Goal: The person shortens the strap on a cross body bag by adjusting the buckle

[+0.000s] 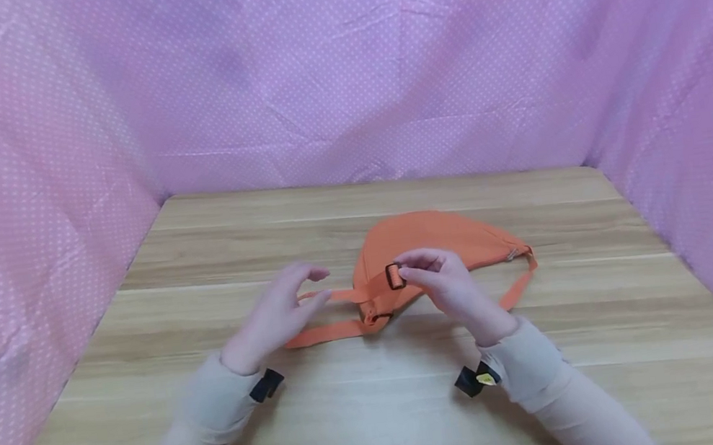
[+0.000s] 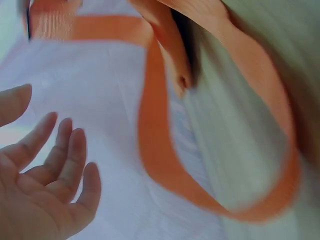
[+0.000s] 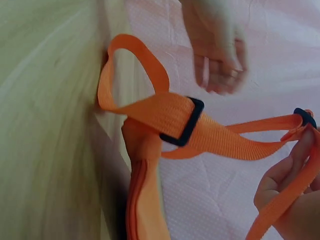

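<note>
The right hand (image 1: 444,282) pinches the strap (image 1: 329,333) at the buckle (image 1: 395,276); the left hand (image 1: 280,306), fingers parted and slightly bent, holds nothing. The bag (image 1: 426,233) lies just beyond the right fingertips. With so slight a pinch the strap could slip, or its slack left of those fingers could twist. The yellow label (image 1: 487,379) below the right fingers is too small to read
</note>
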Motion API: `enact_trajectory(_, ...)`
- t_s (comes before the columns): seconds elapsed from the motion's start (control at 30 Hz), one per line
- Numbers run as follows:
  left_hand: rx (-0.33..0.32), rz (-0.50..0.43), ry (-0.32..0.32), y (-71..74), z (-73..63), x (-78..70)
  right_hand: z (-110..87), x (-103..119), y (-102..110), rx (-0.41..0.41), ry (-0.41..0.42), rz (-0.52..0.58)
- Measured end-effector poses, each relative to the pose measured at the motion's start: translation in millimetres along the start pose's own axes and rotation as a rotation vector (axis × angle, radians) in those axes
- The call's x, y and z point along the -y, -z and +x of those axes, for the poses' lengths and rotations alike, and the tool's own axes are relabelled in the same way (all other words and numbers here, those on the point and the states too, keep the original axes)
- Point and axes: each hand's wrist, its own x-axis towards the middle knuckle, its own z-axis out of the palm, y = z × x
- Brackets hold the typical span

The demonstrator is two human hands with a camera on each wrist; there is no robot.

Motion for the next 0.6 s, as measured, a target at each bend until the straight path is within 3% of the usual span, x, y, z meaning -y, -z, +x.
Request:
enact_trajectory(0.17, -0.025, -0.060, -0.109, -11.9, 6.0, -18.5, 0.6, -1.6, -10.9, -0.021, -0.030, -0.025)
enact_trajectory(0.37, -0.014, -0.215, -0.109, -27.7, 10.1, -29.7, -0.2, -3.4, -17.5, -0.006, -0.026, -0.033)
enact_trajectory(0.6, -0.026, -0.271, -0.142, -37.8, 12.6, -37.6, -3.0, -3.1, -22.3, 0.016, -0.033, -0.077)
